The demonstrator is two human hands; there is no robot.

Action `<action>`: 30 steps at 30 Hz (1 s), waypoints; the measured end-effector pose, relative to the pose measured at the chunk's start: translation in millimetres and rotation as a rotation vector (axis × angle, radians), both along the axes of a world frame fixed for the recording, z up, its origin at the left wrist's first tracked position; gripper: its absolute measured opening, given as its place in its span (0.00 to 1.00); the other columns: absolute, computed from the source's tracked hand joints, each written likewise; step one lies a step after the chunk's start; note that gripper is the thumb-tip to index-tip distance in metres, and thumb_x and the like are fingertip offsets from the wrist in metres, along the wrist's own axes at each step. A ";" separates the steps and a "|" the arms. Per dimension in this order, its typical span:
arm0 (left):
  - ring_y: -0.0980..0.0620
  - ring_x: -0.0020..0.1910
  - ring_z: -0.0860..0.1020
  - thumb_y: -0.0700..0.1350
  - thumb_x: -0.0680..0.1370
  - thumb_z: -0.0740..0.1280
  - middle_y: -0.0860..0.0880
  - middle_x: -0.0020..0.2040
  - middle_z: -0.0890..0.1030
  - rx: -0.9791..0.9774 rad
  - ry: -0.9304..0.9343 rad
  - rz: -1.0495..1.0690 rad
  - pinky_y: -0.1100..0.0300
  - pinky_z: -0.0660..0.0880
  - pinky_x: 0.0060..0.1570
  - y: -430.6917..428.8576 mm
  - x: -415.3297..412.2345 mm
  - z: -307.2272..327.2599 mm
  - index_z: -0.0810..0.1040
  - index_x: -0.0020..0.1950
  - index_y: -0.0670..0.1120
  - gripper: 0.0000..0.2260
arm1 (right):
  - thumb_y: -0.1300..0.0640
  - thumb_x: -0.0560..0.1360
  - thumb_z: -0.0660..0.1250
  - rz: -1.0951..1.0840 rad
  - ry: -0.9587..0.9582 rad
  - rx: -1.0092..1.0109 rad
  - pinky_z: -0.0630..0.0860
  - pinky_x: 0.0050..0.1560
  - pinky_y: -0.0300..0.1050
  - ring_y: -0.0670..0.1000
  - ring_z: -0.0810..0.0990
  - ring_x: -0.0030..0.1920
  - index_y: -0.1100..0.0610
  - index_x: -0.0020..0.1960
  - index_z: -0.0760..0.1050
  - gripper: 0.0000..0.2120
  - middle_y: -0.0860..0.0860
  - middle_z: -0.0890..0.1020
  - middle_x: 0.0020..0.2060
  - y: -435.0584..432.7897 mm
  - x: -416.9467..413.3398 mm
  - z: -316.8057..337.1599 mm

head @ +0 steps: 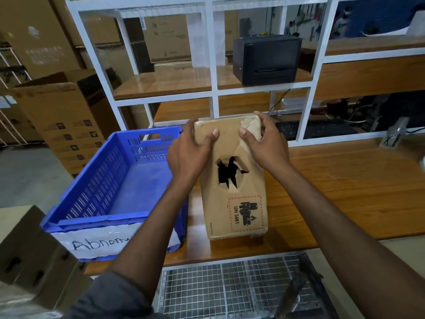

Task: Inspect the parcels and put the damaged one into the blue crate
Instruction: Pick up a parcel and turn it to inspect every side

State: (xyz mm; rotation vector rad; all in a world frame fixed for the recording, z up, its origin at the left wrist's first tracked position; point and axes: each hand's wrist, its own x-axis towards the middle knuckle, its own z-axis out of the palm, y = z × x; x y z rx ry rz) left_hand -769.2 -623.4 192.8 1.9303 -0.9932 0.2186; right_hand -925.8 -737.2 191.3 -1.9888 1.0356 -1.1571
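while both hands grip its far end, a brown cardboard parcel (232,180) lies lengthwise on the wooden table (345,180), its near end close to the table's near edge. the left hand (190,149) wraps round the far left corner with its thumb pressed flat on the top face; the right hand (264,143) holds the far right corner, its thumb on a patch of clear tape. a ragged torn hole (231,172) gapes dark in the middle of the parcel's top face, and nearer the person sits a red-bordered battery label (245,214) reading "un 3481". just left of the parcel stands the blue crate (99,187), slotted along its walls, with a white handwritten paper label (101,244) on its near side, partly hidden by the left forearm. far behind, a black printer (266,59) sits on a white-framed shelf (213,93), and a dark keyboard (317,130) lies at the far right of the table
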 end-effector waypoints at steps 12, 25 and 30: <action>0.43 0.60 0.81 0.44 0.73 0.79 0.46 0.63 0.78 0.258 0.302 -0.343 0.44 0.79 0.62 0.9 17.0 -33.8 0.36 0.83 0.55 0.57 | 0.53 0.68 0.83 0.232 0.116 0.231 0.81 0.48 0.44 0.50 0.82 0.55 0.45 0.81 0.49 0.54 0.46 0.79 0.60 3.0 0.3 -41.4; 0.53 0.47 0.81 0.47 0.77 0.75 0.54 0.55 0.78 0.036 0.238 -0.219 0.56 0.79 0.45 24.2 7.7 -25.5 0.49 0.82 0.54 0.43 | 0.58 0.71 0.81 0.334 0.064 0.174 0.83 0.41 0.38 0.43 0.84 0.48 0.44 0.80 0.55 0.48 0.40 0.80 0.54 20.1 3.8 -18.5; 0.51 0.54 0.79 0.49 0.77 0.74 0.57 0.58 0.74 -0.084 0.196 -0.221 0.50 0.78 0.55 33.5 5.1 1.2 0.48 0.82 0.58 0.43 | 0.58 0.68 0.81 0.375 -0.009 0.105 0.86 0.48 0.49 0.44 0.86 0.51 0.41 0.78 0.56 0.48 0.42 0.82 0.56 27.4 8.2 4.6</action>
